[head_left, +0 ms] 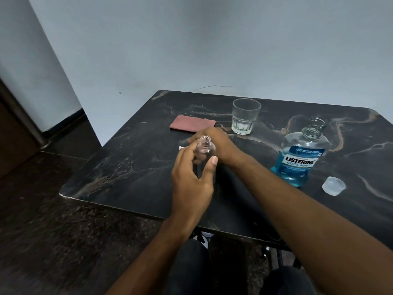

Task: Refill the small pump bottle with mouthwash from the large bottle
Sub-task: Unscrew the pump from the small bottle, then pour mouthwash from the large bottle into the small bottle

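My left hand (191, 179) grips the small clear bottle (205, 149) upright over the middle of the table. Its neck is open and no pump is on it; it looks empty. My right hand (219, 143) reaches across just behind the bottle, palm down, fingers curled. A small white tip of the pump head (180, 147) pokes out under those fingers; the rest is hidden. The large mouthwash bottle (299, 160) stands to the right, uncapped, roughly half full of blue liquid. Neither hand touches it.
The large bottle's clear cap (333, 185) lies on the dark marble table (127, 167), front right. An empty glass tumbler (245, 116) stands at the back, with a folded pink cloth (192, 123) to its left. A wall runs behind the table.
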`<state>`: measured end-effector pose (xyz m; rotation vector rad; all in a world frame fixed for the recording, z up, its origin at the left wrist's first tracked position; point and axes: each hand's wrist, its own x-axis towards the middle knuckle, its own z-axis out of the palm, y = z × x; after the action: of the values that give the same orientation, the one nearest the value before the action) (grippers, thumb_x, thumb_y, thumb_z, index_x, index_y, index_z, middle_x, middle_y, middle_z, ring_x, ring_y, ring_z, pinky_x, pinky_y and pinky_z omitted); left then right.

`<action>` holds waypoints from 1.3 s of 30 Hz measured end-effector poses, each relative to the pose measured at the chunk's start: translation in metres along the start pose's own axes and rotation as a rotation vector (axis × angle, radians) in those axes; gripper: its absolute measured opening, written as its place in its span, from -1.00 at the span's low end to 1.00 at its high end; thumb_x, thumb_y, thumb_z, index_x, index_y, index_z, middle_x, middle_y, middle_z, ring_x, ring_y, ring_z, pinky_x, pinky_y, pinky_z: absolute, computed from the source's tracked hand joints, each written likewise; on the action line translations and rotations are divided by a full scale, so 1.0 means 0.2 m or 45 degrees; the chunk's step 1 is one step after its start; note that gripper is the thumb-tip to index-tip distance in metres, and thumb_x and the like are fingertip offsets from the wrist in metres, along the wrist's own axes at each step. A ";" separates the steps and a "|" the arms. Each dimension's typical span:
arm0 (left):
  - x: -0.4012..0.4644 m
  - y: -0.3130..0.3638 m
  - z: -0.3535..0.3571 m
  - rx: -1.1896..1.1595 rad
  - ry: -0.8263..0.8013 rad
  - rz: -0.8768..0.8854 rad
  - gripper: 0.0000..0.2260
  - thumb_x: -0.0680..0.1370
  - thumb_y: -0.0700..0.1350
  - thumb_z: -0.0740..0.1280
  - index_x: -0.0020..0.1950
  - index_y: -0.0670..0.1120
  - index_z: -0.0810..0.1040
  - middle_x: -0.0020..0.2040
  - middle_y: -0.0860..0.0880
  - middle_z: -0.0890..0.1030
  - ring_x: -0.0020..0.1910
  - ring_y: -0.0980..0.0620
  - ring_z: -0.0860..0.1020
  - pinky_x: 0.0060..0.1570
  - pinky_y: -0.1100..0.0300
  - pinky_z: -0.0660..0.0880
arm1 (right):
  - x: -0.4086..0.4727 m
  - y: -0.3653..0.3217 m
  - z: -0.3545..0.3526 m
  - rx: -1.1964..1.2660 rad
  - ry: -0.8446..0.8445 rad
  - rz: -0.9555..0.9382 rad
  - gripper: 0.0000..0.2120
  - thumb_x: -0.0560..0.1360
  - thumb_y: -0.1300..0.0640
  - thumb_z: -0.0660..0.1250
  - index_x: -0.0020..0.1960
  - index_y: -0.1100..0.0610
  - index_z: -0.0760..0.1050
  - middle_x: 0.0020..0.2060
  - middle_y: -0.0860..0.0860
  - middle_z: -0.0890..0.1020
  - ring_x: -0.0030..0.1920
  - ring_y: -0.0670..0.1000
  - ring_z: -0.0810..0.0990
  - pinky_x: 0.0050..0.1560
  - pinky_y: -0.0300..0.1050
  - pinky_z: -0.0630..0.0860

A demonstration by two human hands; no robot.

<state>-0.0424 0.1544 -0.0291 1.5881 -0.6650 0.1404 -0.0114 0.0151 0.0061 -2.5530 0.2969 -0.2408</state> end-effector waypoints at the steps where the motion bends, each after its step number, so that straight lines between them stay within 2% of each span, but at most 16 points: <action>1: 0.00 0.00 0.00 0.001 0.006 0.004 -0.65 0.57 -0.15 0.44 0.35 0.00 0.54 0.18 0.08 0.60 0.17 0.12 0.59 0.21 0.19 0.54 | 0.00 -0.01 0.01 -0.005 0.008 0.006 -0.77 0.39 0.09 0.34 -0.06 0.21 0.65 -0.08 0.10 0.72 -0.01 0.02 0.66 0.23 0.18 0.42; 4: -0.01 0.00 0.00 0.014 0.017 0.007 -0.66 0.57 -0.13 0.43 0.35 0.00 0.54 0.16 0.07 0.59 0.16 0.11 0.59 0.20 0.16 0.54 | -0.01 -0.02 0.03 -0.006 0.027 0.010 -0.68 0.37 0.01 0.26 -0.07 0.18 0.65 -0.11 0.05 0.72 -0.03 0.01 0.64 0.13 0.08 0.36; 6: -0.01 0.00 0.00 0.020 0.014 0.011 -0.68 0.58 -0.12 0.43 0.32 0.03 0.54 0.13 0.09 0.59 0.14 0.12 0.59 0.18 0.21 0.53 | -0.02 -0.03 0.04 -0.002 0.030 0.014 -0.70 0.34 -0.05 0.18 -0.24 0.13 0.58 -0.29 -0.05 0.67 -0.18 -0.07 0.59 0.02 0.05 0.31; 8: -0.01 0.00 0.00 0.014 0.008 0.018 -0.69 0.58 -0.14 0.43 0.32 -0.03 0.55 0.13 0.08 0.59 0.12 0.13 0.60 0.16 0.27 0.52 | -0.05 -0.03 0.04 -0.023 0.043 0.003 -0.77 0.29 -0.07 0.12 -0.41 0.05 0.39 -0.49 -0.12 0.50 -0.34 -0.13 0.45 -0.04 0.01 0.25; 11: 0.00 0.00 0.00 0.001 0.016 0.040 -0.66 0.58 -0.17 0.43 0.36 -0.10 0.55 0.15 0.03 0.60 0.12 0.13 0.60 0.14 0.32 0.51 | -0.10 -0.04 -0.03 0.002 0.084 -0.068 -0.79 0.36 0.00 0.27 -0.45 -0.09 0.40 -0.47 -0.16 0.53 -0.36 -0.16 0.47 -0.10 -0.04 0.42; 13: 0.00 0.00 0.01 -0.001 0.021 0.038 -0.65 0.58 -0.16 0.43 0.37 -0.09 0.54 0.16 0.03 0.60 0.13 0.13 0.60 0.14 0.34 0.49 | -0.12 -0.02 -0.10 0.040 0.163 -0.102 -0.80 0.41 0.18 0.43 -0.28 -0.12 0.59 -0.30 -0.11 0.65 -0.24 -0.18 0.58 -0.12 -0.23 0.51; 14: 0.00 0.00 0.02 -0.001 0.022 0.035 -0.64 0.58 -0.15 0.43 0.38 -0.09 0.54 0.15 0.03 0.60 0.12 0.12 0.59 0.14 0.34 0.49 | -0.13 0.00 -0.13 0.056 0.225 -0.109 -0.84 0.43 0.25 0.46 -0.11 0.00 0.68 -0.17 -0.02 0.70 -0.14 -0.13 0.63 -0.07 -0.27 0.52; 15: 0.00 0.00 0.03 0.001 0.020 0.032 -0.64 0.58 -0.14 0.43 0.38 -0.08 0.54 0.14 0.04 0.59 0.11 0.12 0.59 0.13 0.35 0.49 | -0.15 0.00 -0.17 0.058 0.295 -0.079 -0.80 0.46 0.30 0.44 0.05 0.11 0.69 -0.05 0.05 0.71 -0.03 -0.05 0.65 0.01 -0.29 0.50; 17: 0.00 0.00 0.05 0.008 -0.001 0.035 -0.64 0.58 -0.13 0.43 0.38 -0.07 0.54 0.12 0.06 0.59 0.11 0.14 0.58 0.13 0.33 0.49 | -0.20 -0.01 -0.26 0.061 0.417 -0.015 -0.73 0.52 0.34 0.37 0.19 0.17 0.65 0.07 0.06 0.70 0.07 -0.02 0.65 0.06 -0.34 0.46; 22: 0.00 0.02 0.14 0.004 -0.076 0.032 -0.62 0.56 -0.09 0.44 0.38 -0.04 0.54 0.14 0.10 0.59 0.13 0.16 0.56 0.13 0.38 0.46 | -0.40 -0.07 -0.46 0.157 0.703 -0.061 -0.67 0.55 0.37 0.30 0.27 0.17 0.58 0.05 0.01 0.69 0.00 -0.08 0.65 0.09 -0.20 0.58; 26: 0.01 0.05 0.21 0.000 -0.195 0.023 -0.63 0.52 -0.06 0.49 0.32 0.05 0.57 0.15 0.12 0.60 0.13 0.17 0.57 0.12 0.37 0.47 | -0.59 -0.08 -0.58 0.070 1.073 -0.178 -0.70 0.50 0.25 0.38 0.23 0.14 0.60 -0.02 -0.03 0.68 -0.04 -0.13 0.63 -0.01 -0.31 0.57; 30: 0.02 0.08 0.26 -0.032 -0.274 0.027 -0.63 0.48 -0.09 0.54 0.19 0.22 0.54 0.10 0.07 0.64 0.07 0.13 0.61 0.10 0.29 0.53 | -0.74 0.09 -0.63 0.040 1.316 0.006 -0.67 0.50 0.19 0.33 0.26 0.12 0.55 0.08 -0.04 0.62 0.08 -0.08 0.57 0.08 -0.13 0.55; 33: 0.03 0.09 0.30 -0.077 -0.346 -0.021 -0.62 0.49 -0.10 0.53 0.17 0.28 0.53 0.10 0.08 0.67 0.05 0.18 0.63 0.11 0.26 0.57 | -0.80 0.22 -0.56 0.246 1.219 0.229 -0.45 0.43 0.10 0.32 0.42 0.07 0.40 0.21 -0.05 0.54 0.21 -0.07 0.50 0.17 -0.07 0.52; 35: 0.04 0.08 0.32 -0.102 -0.376 -0.033 -0.62 0.50 -0.11 0.52 0.27 0.15 0.58 0.09 0.08 0.68 0.05 0.18 0.65 0.14 0.19 0.58 | -0.83 0.30 -0.51 0.404 1.042 0.321 -0.31 0.37 0.04 0.33 0.49 0.01 0.28 0.25 -0.11 0.50 0.25 -0.12 0.47 0.13 -0.23 0.50; 37: 0.04 0.08 0.33 -0.130 -0.390 -0.054 -0.58 0.50 -0.11 0.52 0.35 0.04 0.58 0.09 0.09 0.69 0.07 0.15 0.66 0.18 0.09 0.59 | -0.84 0.37 -0.47 0.562 0.833 0.355 -0.20 0.35 0.07 0.46 0.52 -0.06 0.21 0.23 -0.21 0.47 0.23 -0.23 0.47 0.08 -0.38 0.45; 39: 0.04 0.07 0.34 -0.169 -0.397 -0.077 -0.54 0.50 -0.10 0.52 0.39 0.02 0.56 0.10 0.10 0.70 0.10 0.14 0.67 0.21 0.03 0.59 | -0.83 0.43 -0.45 0.693 0.689 0.349 -0.09 0.30 0.10 0.62 0.50 -0.11 0.20 0.19 -0.30 0.46 0.16 -0.29 0.52 0.10 -0.35 0.51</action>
<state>-0.0627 0.0877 -0.0227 1.5135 -0.8479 -0.1971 -0.2062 -0.0583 0.0148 -1.8501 0.6733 -0.7893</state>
